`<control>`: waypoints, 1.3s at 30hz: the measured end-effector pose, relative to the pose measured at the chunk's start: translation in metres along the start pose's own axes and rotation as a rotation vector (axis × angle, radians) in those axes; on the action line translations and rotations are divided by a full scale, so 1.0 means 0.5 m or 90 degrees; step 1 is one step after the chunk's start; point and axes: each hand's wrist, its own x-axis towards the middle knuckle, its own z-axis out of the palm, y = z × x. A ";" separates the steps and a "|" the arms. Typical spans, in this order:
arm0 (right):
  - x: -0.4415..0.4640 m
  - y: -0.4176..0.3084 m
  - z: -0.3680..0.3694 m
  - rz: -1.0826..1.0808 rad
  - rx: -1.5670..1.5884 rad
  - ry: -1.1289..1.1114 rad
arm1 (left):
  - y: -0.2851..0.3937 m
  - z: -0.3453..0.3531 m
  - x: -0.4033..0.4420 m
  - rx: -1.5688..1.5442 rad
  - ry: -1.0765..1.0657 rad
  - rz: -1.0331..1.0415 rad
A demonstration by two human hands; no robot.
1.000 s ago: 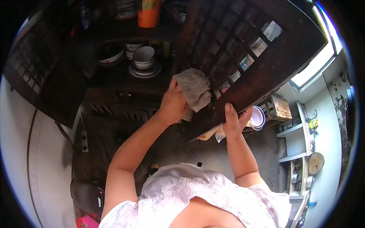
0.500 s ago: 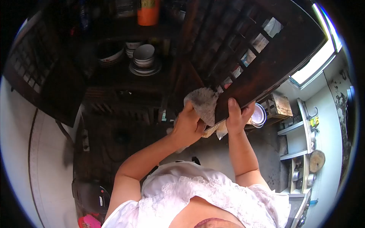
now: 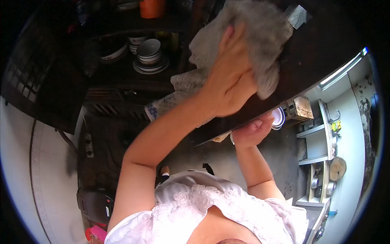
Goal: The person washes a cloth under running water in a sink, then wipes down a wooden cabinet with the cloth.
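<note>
Against cabinet door [image 3: 321,53], grey cloth [image 3: 266,44] is held and pressed by left hand [image 3: 233,83]; at its lower edge, right hand [image 3: 252,132] is curled, probably for steadying, grip unclear.

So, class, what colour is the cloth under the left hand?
The cloth is greyish beige, clearest in the head view.

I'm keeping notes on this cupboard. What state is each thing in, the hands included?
Left hand: on the cloth, fingers blurred.
Right hand: at the right door's lower edge, partly hidden.
Cloth: spread out, creased, against the right door.
Right door: swung open.
Left door: swung open.
Front bowls: stacked, openings up.
Plates: stacked under the front bowls.
</note>
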 end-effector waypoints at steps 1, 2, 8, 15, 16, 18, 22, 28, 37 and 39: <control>0.000 0.000 0.001 0.000 0.000 0.004 | 0.015 0.001 -0.034 -0.039 -0.014 -0.093; 0.001 -0.004 0.003 0.016 0.001 0.035 | 0.028 -0.003 -0.050 -0.053 -0.006 -0.118; 0.016 -0.014 -0.014 0.057 -0.007 0.038 | 0.046 -0.007 -0.143 0.097 -0.030 -0.059; 0.043 0.006 -0.062 0.094 0.016 0.163 | 0.071 0.020 -0.268 0.189 -0.087 -0.071; 0.043 0.010 -0.068 0.117 0.041 0.170 | 0.086 0.027 -0.253 0.178 -0.080 -0.054; 0.037 0.017 -0.071 0.148 0.141 0.165 | 0.082 0.034 -0.212 0.210 -0.109 -0.013; 0.028 0.003 -0.023 0.023 0.003 0.039 | 0.098 0.028 0.025 0.299 -0.147 0.154; 0.045 0.010 -0.061 0.013 0.024 0.061 | 0.059 0.048 0.242 0.166 0.078 0.339; 0.091 -0.010 -0.134 0.004 0.138 -0.003 | 0.036 0.130 -0.305 0.258 -0.234 -0.065; 0.095 -0.014 -0.144 -0.040 -0.010 -0.003 | 0.041 0.167 -0.436 0.291 -0.239 -0.124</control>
